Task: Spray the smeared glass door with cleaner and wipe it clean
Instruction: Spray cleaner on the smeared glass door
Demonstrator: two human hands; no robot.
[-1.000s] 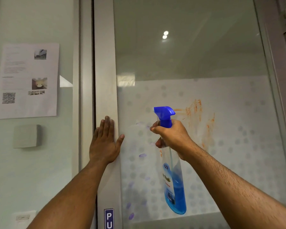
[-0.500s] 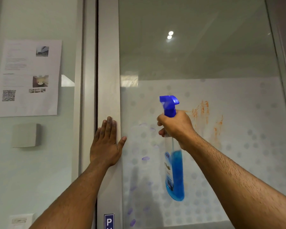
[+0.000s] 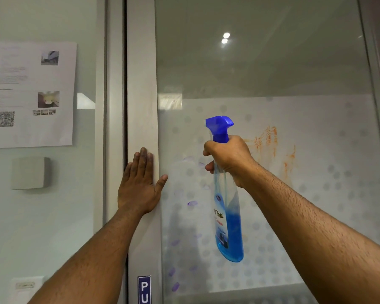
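Observation:
The glass door [image 3: 272, 69] fills the middle and right, with a dotted frosted film over its lower part. Orange smears [image 3: 270, 141] mark the glass right of centre, and small purple blotches [image 3: 192, 203] sit lower left. My right hand [image 3: 228, 157] is shut on the neck of a clear spray bottle [image 3: 228, 224] with blue liquid and a blue trigger head, nozzle facing the glass left of the orange smears. My left hand [image 3: 139, 185] lies flat with fingers apart on the grey door frame [image 3: 142, 84], thumb touching the glass edge.
A printed paper notice [image 3: 33, 93] hangs on the glass panel at left, above a small grey wall box [image 3: 30, 173]. A blue sign with the letters PU [image 3: 144, 289] is stuck low on the door frame. A white switch plate [image 3: 25, 286] sits at bottom left.
My right hand has lifted the spray bottle higher against the glass over the last second. My left hand stays flat on the frame.

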